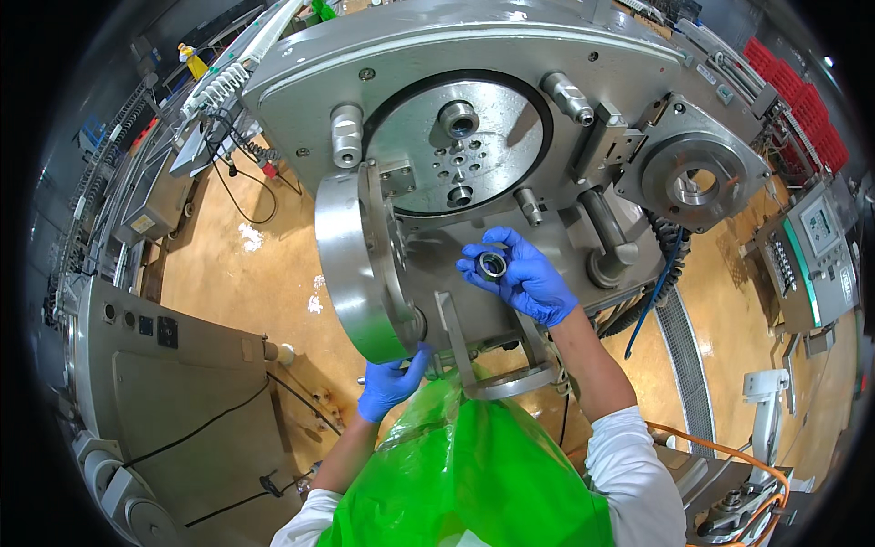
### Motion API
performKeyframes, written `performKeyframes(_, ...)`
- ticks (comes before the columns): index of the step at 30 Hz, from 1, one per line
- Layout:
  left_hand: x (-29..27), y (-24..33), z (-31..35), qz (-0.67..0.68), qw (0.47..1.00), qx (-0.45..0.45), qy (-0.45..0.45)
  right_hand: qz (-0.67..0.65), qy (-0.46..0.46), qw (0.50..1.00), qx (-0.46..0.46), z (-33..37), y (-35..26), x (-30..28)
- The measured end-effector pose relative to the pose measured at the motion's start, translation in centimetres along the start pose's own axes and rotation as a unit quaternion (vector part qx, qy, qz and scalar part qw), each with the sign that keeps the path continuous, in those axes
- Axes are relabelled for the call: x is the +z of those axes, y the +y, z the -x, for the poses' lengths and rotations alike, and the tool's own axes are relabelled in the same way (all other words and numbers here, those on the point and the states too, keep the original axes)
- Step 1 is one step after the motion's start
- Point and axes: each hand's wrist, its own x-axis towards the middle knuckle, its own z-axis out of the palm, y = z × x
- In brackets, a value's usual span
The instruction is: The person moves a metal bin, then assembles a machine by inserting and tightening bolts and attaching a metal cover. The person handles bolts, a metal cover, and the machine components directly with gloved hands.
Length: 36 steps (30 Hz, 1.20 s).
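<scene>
My right hand [524, 278] pinches a small metal ring [492, 265] with a dark inner edge, its round opening turned up toward me. It is held in front of the machine's round face plate [497, 123], which has a threaded socket and several small holes. My left hand [392, 383] is low, beneath the thick round steel door [351, 264] that hangs swung out on its hinge. Its thumb points up by the door's lower edge and its fingers curl, with what they grip mostly hidden. A steel U-shaped bracket [506, 385] stands between my hands.
A flanged steel housing [697, 182] sits at the machine's right, above a bent pipe [612, 260]. A control panel [816, 246] stands far right, near red crates [797, 100]. To the left is a steel cabinet [182, 383] with black cables. A floor grate [684, 365] runs along the right.
</scene>
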Motion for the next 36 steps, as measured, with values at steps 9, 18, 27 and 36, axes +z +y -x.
performKeyframes(9,-0.4,0.7,-0.4,-0.004,1.0,0.015,0.026,0.101,0.049,0.994,-0.002,-1.0,0.1,1.5)
performKeyframes(18,-1.4,0.1,-0.6,-0.04,0.997,0.05,0.032,0.566,0.227,0.756,-0.236,-6.5,2.0,0.1)
performKeyframes(27,-1.4,-0.9,-0.4,-0.029,0.998,0.057,0.017,0.723,0.235,0.521,-0.389,-8.1,2.1,1.0)
performKeyframes(36,-2.2,-0.3,-0.6,-0.047,0.997,0.037,-0.046,0.716,0.229,0.518,-0.409,-8.5,1.9,-0.3)
